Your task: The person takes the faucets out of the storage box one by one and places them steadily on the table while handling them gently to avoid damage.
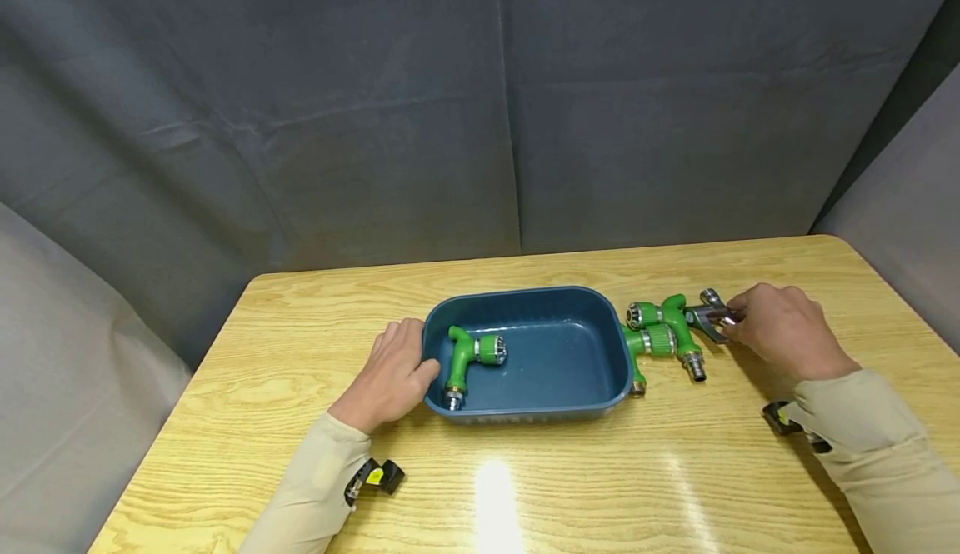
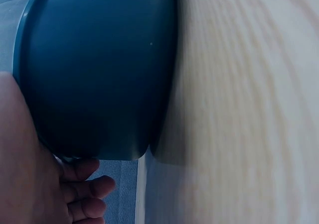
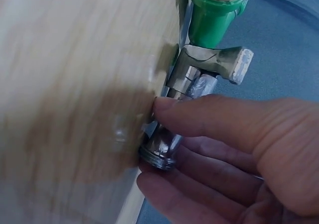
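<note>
At the left end of the blue plastic basin point(image 1: 555, 411), my left hand point(image 1: 393, 375) grips the rim, thumb at the inner side and fingers outside. Inside the basin lies a green hose spray nozzle point(image 1: 461, 364) with a metal end. My right hand point(image 1: 783, 329) holds a chrome tap point(image 3: 167, 139) close to the table, thumb on one side and fingers on the other. The tap has a threaded end and a flat lever-like part. Just left of it lies another green spray nozzle point(image 1: 678, 333), partly over a third green nozzle point(image 1: 636, 362) beside the basin's right end.
The wooden table point(image 1: 600, 487) runs back to a grey curtain point(image 1: 375, 162). A pale cloth point(image 1: 52, 371) hangs on the left, and another light panel stands at the right. Both forearms carry black wrist cameras.
</note>
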Demonstrator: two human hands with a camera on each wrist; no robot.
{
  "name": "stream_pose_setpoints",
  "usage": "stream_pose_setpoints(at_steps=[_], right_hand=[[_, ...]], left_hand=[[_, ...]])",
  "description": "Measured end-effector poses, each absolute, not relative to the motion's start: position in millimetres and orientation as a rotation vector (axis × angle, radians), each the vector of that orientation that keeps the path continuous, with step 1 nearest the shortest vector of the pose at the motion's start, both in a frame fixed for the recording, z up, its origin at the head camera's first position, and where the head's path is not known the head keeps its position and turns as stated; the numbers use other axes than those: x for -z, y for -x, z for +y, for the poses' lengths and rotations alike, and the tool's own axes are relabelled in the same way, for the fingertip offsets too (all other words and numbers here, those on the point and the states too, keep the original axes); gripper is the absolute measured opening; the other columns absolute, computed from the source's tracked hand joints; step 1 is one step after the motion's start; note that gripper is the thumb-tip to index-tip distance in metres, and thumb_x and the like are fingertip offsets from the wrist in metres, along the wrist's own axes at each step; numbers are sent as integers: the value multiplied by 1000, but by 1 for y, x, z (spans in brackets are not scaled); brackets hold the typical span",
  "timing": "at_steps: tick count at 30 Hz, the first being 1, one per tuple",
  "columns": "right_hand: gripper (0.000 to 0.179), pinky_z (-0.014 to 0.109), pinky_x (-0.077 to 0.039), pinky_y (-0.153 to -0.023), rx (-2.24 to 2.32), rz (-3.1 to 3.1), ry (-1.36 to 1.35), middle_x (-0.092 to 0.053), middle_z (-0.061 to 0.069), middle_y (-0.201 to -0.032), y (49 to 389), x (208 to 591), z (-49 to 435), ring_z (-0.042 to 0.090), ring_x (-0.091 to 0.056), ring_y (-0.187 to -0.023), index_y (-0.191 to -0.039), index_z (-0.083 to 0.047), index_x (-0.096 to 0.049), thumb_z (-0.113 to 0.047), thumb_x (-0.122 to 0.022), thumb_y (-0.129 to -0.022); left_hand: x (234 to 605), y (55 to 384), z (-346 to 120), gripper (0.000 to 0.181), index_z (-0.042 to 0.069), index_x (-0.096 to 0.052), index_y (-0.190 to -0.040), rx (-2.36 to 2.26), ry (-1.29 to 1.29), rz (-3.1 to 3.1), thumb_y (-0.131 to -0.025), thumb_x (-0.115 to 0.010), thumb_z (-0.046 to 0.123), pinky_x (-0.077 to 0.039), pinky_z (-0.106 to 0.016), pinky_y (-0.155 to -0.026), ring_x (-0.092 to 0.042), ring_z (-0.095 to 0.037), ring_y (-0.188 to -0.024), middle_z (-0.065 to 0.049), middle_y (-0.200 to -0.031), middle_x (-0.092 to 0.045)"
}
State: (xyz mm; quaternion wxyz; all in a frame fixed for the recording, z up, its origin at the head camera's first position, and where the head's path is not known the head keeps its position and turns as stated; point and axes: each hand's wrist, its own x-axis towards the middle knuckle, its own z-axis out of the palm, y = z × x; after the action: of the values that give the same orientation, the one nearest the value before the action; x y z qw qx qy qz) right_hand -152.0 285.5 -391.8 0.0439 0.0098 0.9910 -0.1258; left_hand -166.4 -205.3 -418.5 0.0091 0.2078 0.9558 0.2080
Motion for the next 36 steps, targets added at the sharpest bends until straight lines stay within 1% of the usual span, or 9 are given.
stream_pose_setpoints(at_steps=[4, 8, 10, 15, 18, 21, 26, 30, 36], right_hand=[[40, 60, -50, -72, 383, 3017, -32, -73, 30, -112, 153, 391, 286, 56, -65, -93, -119, 8, -72, -17, -78, -87], [44, 56, -51, -69, 370, 3019, -20, -73, 30, -112, 153, 390, 287, 52, -66, -89, -120, 7, -71, -21, -79, -87], [47, 56, -51, -68, 363, 3026, -15, -73, 30, -113, 153, 389, 288, 53, -67, -90, -121, 7, -71, -22, -79, -86], [52, 62, -51, -71, 369, 3040, -22, -69, 31, -119, 152, 386, 289, 60, -64, -97, -125, 7, -69, -25, -79, -86], [53, 64, -50, -72, 375, 3056, -29, -68, 31, -121, 150, 384, 288, 62, -62, -100, -127, 8, -67, -25, -78, -87], [53, 64, -50, -72, 374, 3075, -29, -69, 31, -120, 148, 381, 287, 62, -63, -99, -127, 10, -66, -25, -78, -88], [51, 62, -50, -71, 378, 3091, -3, -72, 30, -113, 147, 376, 282, 58, -65, -94, -125, 10, -67, -24, -77, -88], [50, 61, -50, -70, 383, 3096, 22, -73, 29, -112, 147, 372, 277, 56, -67, -94, -124, 10, -67, -25, -76, -89], [45, 59, -52, -67, 403, 3119, 53, -75, 29, -107, 145, 368, 268, 52, -69, -90, -119, 9, -71, -26, -75, -90]], left_hand=[[419, 167, -205, 33, 3, -54, -122, -651, -654, 2985, -94, -50, 21, -29, -36, -85, -37, -22, -94, -5, -102, -50], [419, 167, -205, 33, 3, -54, -122, -661, -649, 2981, -94, -50, 21, -29, -36, -85, -37, -22, -94, -5, -102, -50], [419, 166, -205, 34, 3, -54, -122, -669, -644, 2978, -94, -50, 21, -29, -36, -85, -37, -22, -95, -5, -102, -51], [419, 166, -206, 34, 3, -53, -122, -668, -642, 2973, -94, -50, 21, -29, -36, -84, -37, -22, -94, -5, -102, -50], [419, 167, -205, 34, 3, -53, -122, -658, -646, 2975, -94, -50, 21, -29, -36, -85, -37, -22, -94, -5, -102, -50], [419, 167, -205, 34, 3, -53, -123, -652, -648, 2976, -94, -50, 22, -29, -36, -85, -37, -22, -94, -5, -102, -50], [420, 167, -206, 35, 4, -52, -124, -654, -644, 2970, -95, -49, 22, -29, -36, -86, -37, -22, -95, -5, -103, -50], [420, 167, -206, 36, 3, -53, -124, -656, -634, 2972, -94, -50, 22, -29, -36, -86, -38, -22, -96, -6, -103, -50], [420, 168, -205, 32, 4, -52, -120, -653, -650, 2982, -94, -50, 23, -30, -36, -85, -38, -22, -94, -6, -100, -49]])
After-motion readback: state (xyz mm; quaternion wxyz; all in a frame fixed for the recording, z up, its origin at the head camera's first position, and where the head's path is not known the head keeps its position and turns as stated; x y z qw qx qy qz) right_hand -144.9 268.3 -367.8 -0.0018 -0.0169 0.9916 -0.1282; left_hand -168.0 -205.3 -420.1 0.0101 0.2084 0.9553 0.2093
